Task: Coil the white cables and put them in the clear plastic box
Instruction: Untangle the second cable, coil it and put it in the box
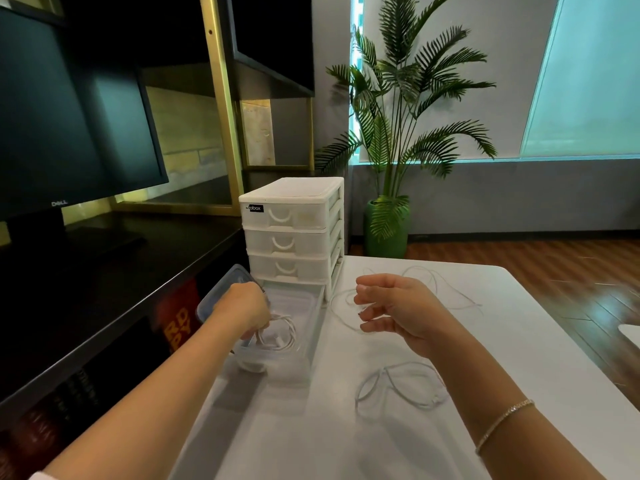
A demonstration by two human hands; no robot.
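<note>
A clear plastic box [304, 344] lies on the white table in front of the drawer unit, its lid [221, 292] tilted up at the left. My left hand [244, 311] reaches into the box and holds a coiled white cable [285, 336] there. My right hand [391, 311] hovers above the table to the right of the box, fingers loosely curled, holding nothing. A loose white cable [398, 393] lies on the table under my right forearm. Another thin white cable [443, 289] sprawls behind my right hand.
A white drawer unit [294, 233] stands at the table's far left corner. The white table [346, 438] ends at the right over a wooden floor. A dark desk with a monitor [69, 133] is on the left, a potted palm [391, 161] behind.
</note>
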